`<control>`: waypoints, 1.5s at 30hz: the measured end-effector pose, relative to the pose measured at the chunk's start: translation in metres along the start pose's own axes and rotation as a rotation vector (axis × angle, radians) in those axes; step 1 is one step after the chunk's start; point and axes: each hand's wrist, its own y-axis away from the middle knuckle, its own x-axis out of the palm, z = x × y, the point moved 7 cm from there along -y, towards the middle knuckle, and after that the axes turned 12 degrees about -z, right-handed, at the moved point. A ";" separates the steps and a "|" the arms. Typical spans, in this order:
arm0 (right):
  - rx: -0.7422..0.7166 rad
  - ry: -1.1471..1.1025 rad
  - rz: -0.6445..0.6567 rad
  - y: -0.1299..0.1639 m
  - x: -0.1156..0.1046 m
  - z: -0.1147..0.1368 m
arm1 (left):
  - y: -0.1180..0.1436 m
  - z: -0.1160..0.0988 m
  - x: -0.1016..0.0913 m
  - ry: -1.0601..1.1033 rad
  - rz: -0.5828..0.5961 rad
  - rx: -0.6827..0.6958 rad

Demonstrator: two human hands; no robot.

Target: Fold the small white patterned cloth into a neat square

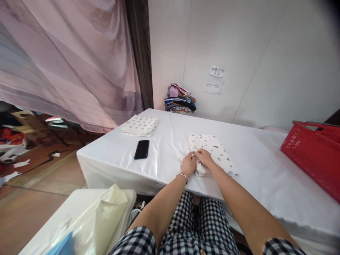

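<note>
A white cloth (216,153) with small scattered prints lies folded in layers on the white-covered table (167,141), in front of me. At its left edge my left hand (189,163) is closed, fingertips pinching the layers. My right hand (204,157) rests partly over the cloth, its fingers closed on the same edge right beside the left ones. The two hands nearly meet there, and the exact fold between them is hidden. Another folded white cloth (140,125) with a grey print lies at the table's far left, and a black phone (141,149) lies nearer to me.
A red plastic basket (313,156) stands at the table's right. Folded fabrics (180,101) are stacked against the wall behind. Lower left, a white surface (79,202) holds a pale yellow bag (106,212). A pink curtain (106,63) hangs at left; paper notes (213,86) are on the wall.
</note>
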 end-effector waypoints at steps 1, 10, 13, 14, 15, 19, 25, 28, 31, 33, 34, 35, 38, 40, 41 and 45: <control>-0.002 0.006 0.008 -0.001 0.001 0.001 | 0.000 0.000 0.000 0.001 0.000 0.002; -0.023 0.055 0.054 -0.005 0.003 0.002 | -0.002 0.002 0.001 -0.001 -0.003 -0.005; -0.026 0.052 0.056 -0.006 0.003 0.001 | -0.001 0.001 0.000 0.000 -0.005 -0.010; -0.027 0.052 0.056 -0.006 0.003 0.000 | -0.001 0.000 0.000 0.001 -0.008 -0.011; -0.027 0.054 0.053 -0.006 0.003 0.000 | 0.000 0.000 0.000 0.003 -0.012 -0.010; -0.043 0.079 0.015 -0.001 0.004 0.001 | -0.001 -0.001 0.000 0.007 -0.036 -0.011; -0.078 0.113 -0.014 0.006 0.004 0.004 | -0.002 0.001 0.001 0.010 -0.065 -0.014; -0.077 0.126 0.019 0.003 0.005 0.005 | -0.001 0.002 0.001 0.013 -0.066 -0.013; -0.069 0.166 0.052 -0.002 0.006 0.007 | -0.002 0.003 0.000 0.019 -0.063 -0.010; -0.067 0.190 0.058 -0.002 0.006 0.009 | -0.002 0.003 -0.001 0.022 -0.066 -0.015; -0.069 0.198 0.057 -0.001 0.006 0.010 | -0.002 0.004 -0.001 0.022 -0.069 -0.023; -0.073 0.206 0.057 0.001 0.007 0.011 | -0.002 0.004 -0.001 0.022 -0.073 -0.033; -0.106 0.182 0.046 0.011 0.005 0.013 | -0.003 0.005 -0.002 0.025 -0.082 -0.067; -0.161 0.111 0.033 0.019 0.003 0.015 | -0.003 0.004 -0.002 0.030 -0.081 -0.086; -0.199 0.068 0.029 0.023 0.001 0.015 | -0.004 0.004 -0.002 0.030 -0.080 -0.095; -0.304 -0.090 0.050 0.032 -0.007 0.013 | -0.006 0.004 -0.002 0.011 -0.071 -0.140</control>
